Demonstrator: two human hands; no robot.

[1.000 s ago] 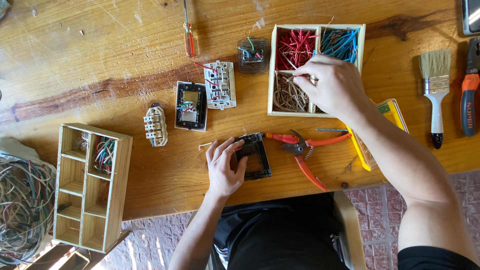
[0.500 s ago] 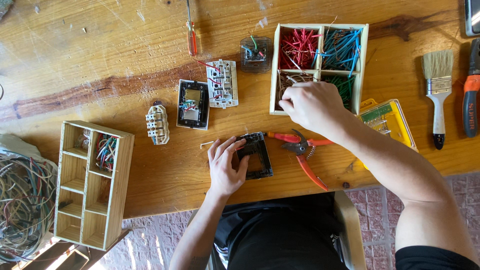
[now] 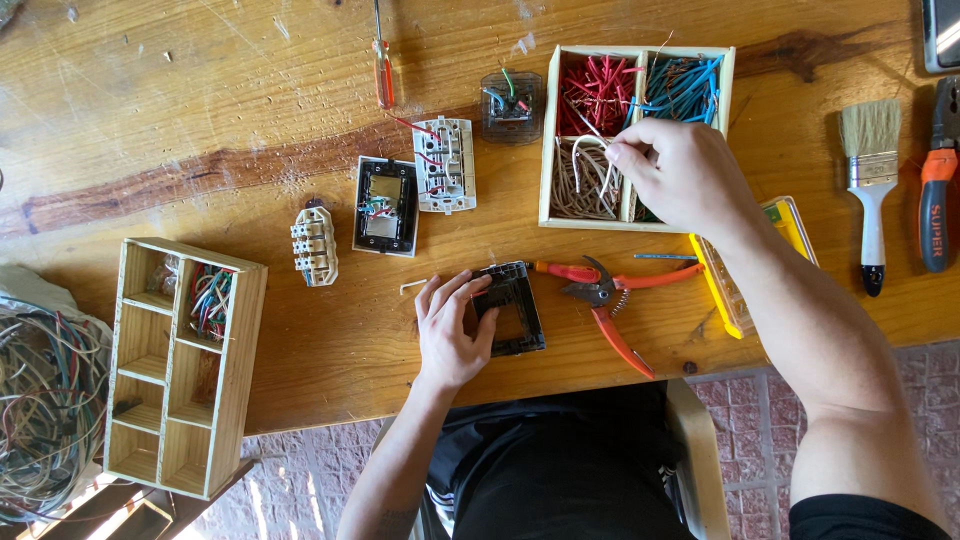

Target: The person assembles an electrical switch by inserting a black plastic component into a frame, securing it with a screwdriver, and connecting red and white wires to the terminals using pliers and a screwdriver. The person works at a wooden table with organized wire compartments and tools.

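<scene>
Right hand pinches a thin beige wire between fingertips, lifted just above the beige bundle in the square wooden box. Left hand lies flat, fingers curled around a black plastic frame; red-handled cutters just beside it.

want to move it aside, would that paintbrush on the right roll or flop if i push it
The paintbrush looks flat and wide at the bristles, so it probably slides rather than rolls. Its white handle seems rigid; only the pale bristles should bend. It likely feels light, and the bare wooden table around it offers little resistance.
</scene>
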